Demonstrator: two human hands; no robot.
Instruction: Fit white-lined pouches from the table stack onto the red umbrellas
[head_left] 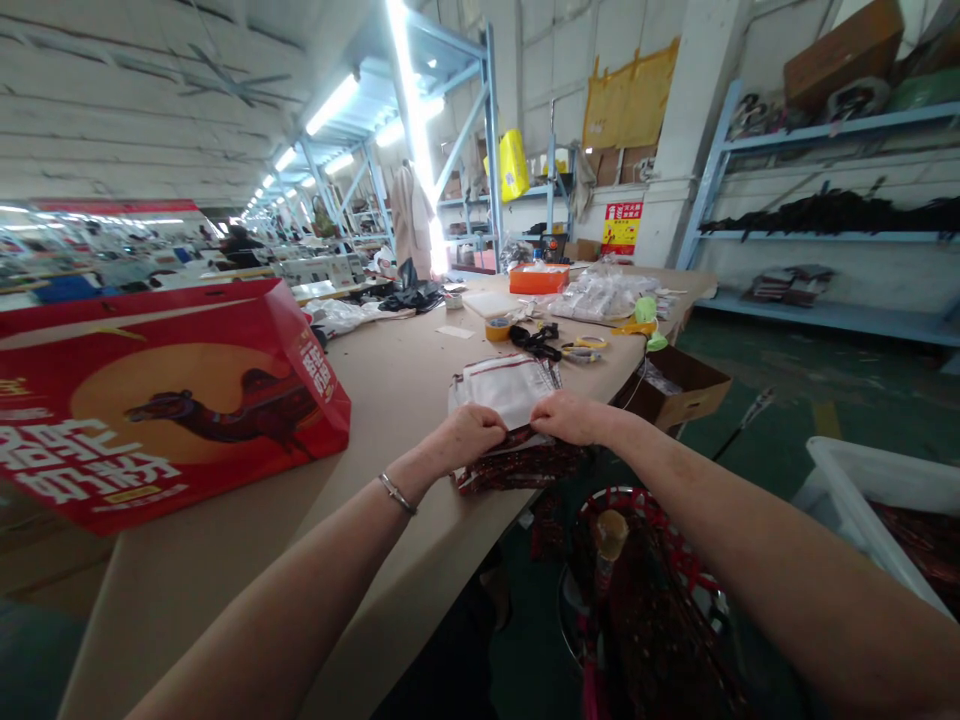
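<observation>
- Grip first: left hand (476,428) and right hand (566,417) sit a little apart, thumbs and fingers pinched on the near edge of the white fabric (501,390) (fold or seam, can't tell)
- Fabric's on top of a dark red pile (514,470) near the table (397,400) edge, so I'd go light and even on the tension to dodge puckers
- Line both pinches up before smoothing
- Yellow-handled scissors (591,343) and yellow tape (497,329) lie just beyond, red bag (187,405) off left
</observation>
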